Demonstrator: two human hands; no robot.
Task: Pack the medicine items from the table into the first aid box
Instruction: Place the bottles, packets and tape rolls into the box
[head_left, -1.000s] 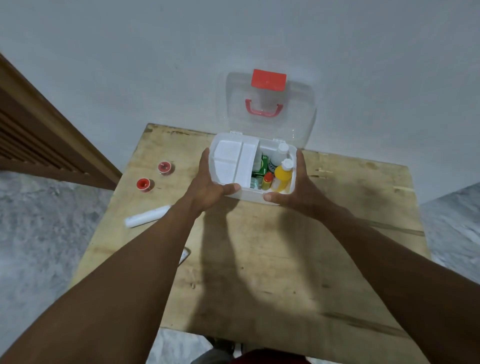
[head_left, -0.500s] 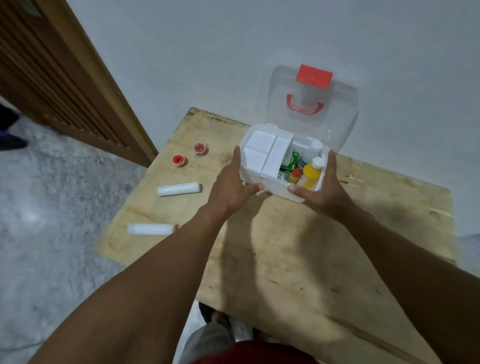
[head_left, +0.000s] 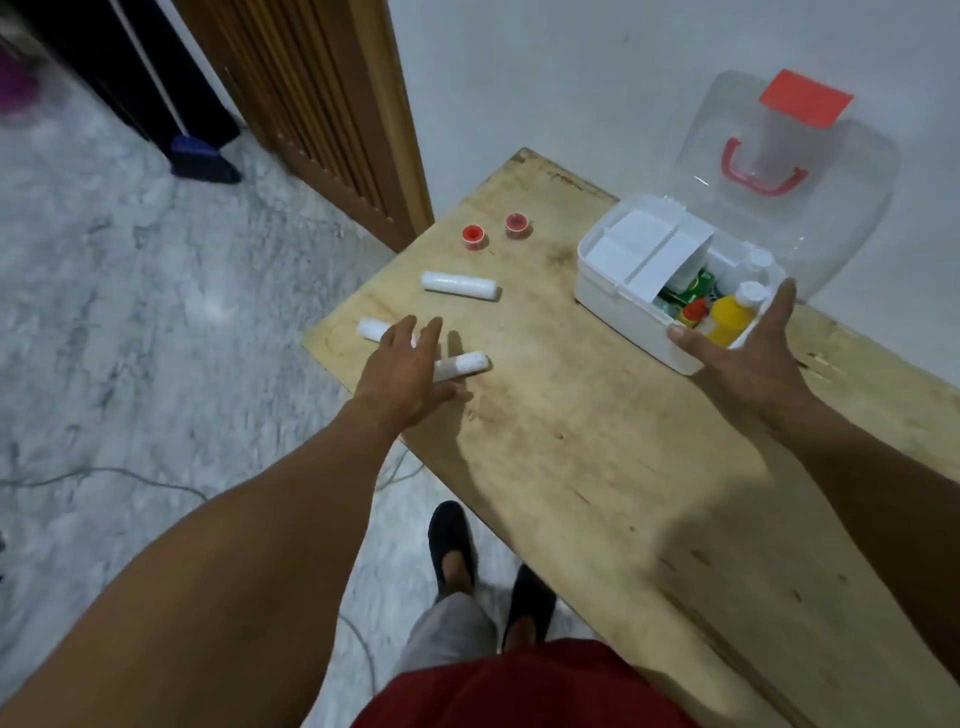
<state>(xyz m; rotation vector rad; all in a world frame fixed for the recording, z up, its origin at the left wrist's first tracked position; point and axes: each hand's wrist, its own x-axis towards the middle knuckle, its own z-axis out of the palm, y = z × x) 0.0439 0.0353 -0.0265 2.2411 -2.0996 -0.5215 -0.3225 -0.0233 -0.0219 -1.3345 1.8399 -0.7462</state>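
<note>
Item: three white gauze rolls (head_left: 460, 286) along the table's (head_left: 597, 467) left edge, two red-capped tape spools (head_left: 472, 236) toward its far left corner; first aid box (head_left: 623, 306) open at the far edge, bottles inside. Our left hand (head_left: 402, 371) hovers spread and empty over the nearest roll (head_left: 462, 364); our right hand (head_left: 748, 353) cups the box's near right corner. We judge the rolls light, soft, apt to roll: pinch mid-length
</note>
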